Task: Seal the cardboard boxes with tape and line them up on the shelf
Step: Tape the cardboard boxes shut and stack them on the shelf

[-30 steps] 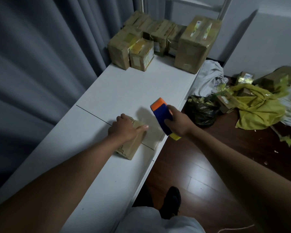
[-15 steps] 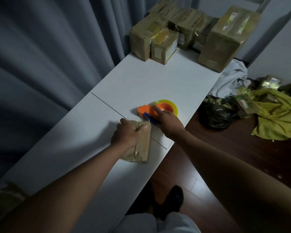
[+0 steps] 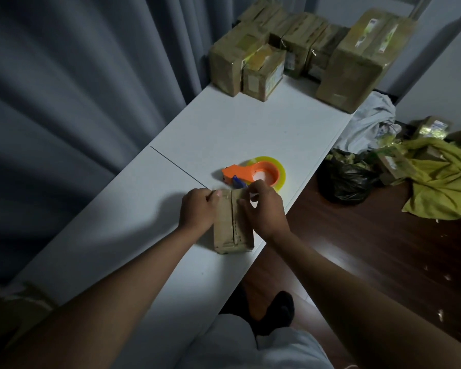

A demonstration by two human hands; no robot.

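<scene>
Cardboard box (image 3: 233, 225) — rectangular, creased — gripped by left hand (image 3: 198, 209) and right hand (image 3: 264, 209).

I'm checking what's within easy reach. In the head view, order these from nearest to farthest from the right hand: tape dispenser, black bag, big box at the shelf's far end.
1. tape dispenser, just beyond the right hand
2. black bag, on the floor, right
3. big box, far shelf end

The 1 head view looks forward and down, close over the white shelf (image 3: 224, 134).
</scene>
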